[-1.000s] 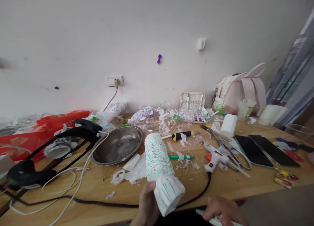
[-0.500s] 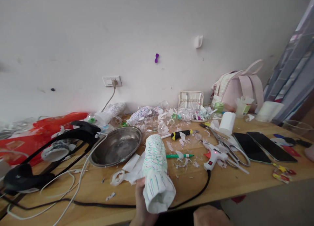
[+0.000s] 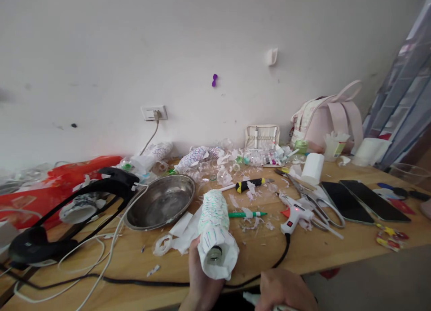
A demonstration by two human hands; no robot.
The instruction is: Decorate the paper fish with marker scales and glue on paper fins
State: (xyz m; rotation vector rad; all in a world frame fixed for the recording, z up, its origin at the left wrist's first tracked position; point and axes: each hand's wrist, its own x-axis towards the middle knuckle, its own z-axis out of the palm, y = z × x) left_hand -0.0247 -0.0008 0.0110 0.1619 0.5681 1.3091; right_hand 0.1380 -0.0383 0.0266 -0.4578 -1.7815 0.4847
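Observation:
My left hand [image 3: 201, 279] is closed round the lower part of a bottle wrapped in white paper [image 3: 214, 232] with green and purple scale marks. The bottle's mouth points toward me, and its far end reaches over the wooden table [image 3: 336, 250]. My right hand [image 3: 283, 291] is low at the frame's bottom edge, fingers curled round a thin white thing [image 3: 251, 297] that I cannot name. A green pen [image 3: 247, 214] and a white glue gun [image 3: 294, 216] lie just beyond the bottle.
A steel bowl [image 3: 160, 203], a black stand [image 3: 63, 216] with white cables and a red bag [image 3: 50, 185] fill the left. Scissors [image 3: 313, 198], two phones [image 3: 362, 201], a white roll [image 3: 312, 168], a pink backpack [image 3: 328, 120] and paper scraps crowd the right and back.
The wrapped bottle has tipped so its open mouth now faces me. My right hand has come up into view with the thin white thing in it.

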